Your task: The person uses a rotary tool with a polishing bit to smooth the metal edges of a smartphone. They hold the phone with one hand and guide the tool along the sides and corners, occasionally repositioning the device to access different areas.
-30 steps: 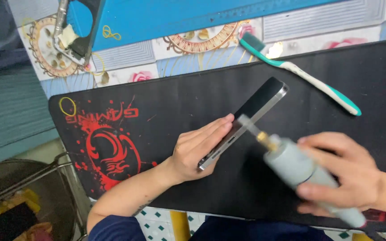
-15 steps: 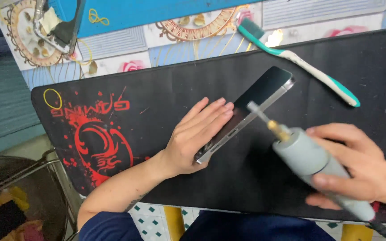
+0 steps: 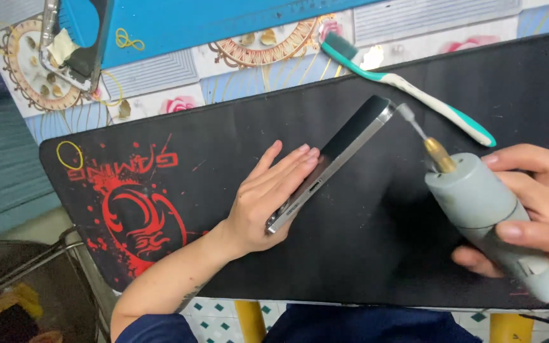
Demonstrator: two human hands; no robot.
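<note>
My left hand lies flat with fingers together against a dark smartphone, holding it tilted on its long edge on the black desk mat. My right hand grips a grey handheld rotary tool with a brass collet. Its thin bit touches the phone's upper corner by the metal frame.
A white and teal toothbrush lies on the mat just beyond the bit. A blue box and a metal clamp-like tool sit at the back on a patterned tablecloth. A yellow rubber band rests on the mat's left corner.
The rotary tool's bit has travelled up along the phone's edge from its middle to the top corner. My left hand has stayed pressed on the phone.
</note>
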